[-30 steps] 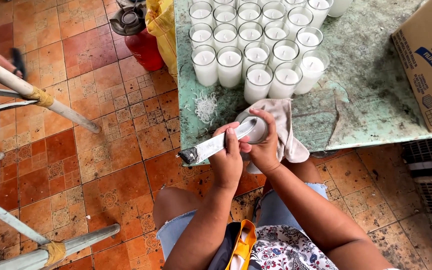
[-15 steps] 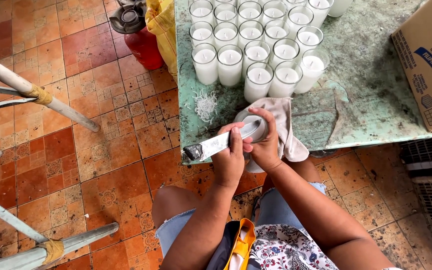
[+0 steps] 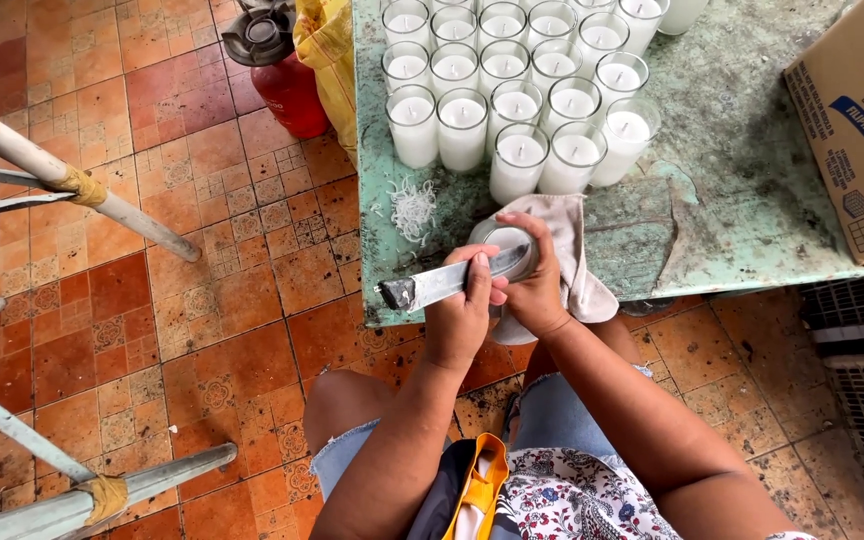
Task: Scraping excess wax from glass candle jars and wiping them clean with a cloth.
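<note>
While the left hand [image 3: 460, 318] clamps a flat metal scraper blade [image 3: 442, 284] in a tight grip, the right hand [image 3: 534, 290] wraps a glass candle jar [image 3: 505, 247] together with a pale cloth [image 3: 577, 262], grip closed around both. Compared with a second ago, blade has tilted slightly and its dark tip now sits a bit lower and further toward 9 o'clock; half a second ago it was nearer the jar. Jar barely moved. Reads as a scraping stroke across the jar rim, wax being trimmed off the top.

Blade crosses the jar mouth, touching the rim, running from 3 o'clock out to 9 o'clock of the left hand. Jar sits at about 1 o'clock of the left hand, just beside it, held at the near edge of the green worktop [image 3: 732, 190]. Wax shavings [image 3: 413, 208] lie on the worktop at 11 o'clock of the jar, near. Block of filled white candle glasses [image 3: 517, 100] stands at 12 o'clock, apart from the hands. Cardboard box [image 3: 857, 130] at far 3 o'clock. Red gas cylinder [image 3: 287, 85] on the tiled floor at 10 o'clock, well apart.
</note>
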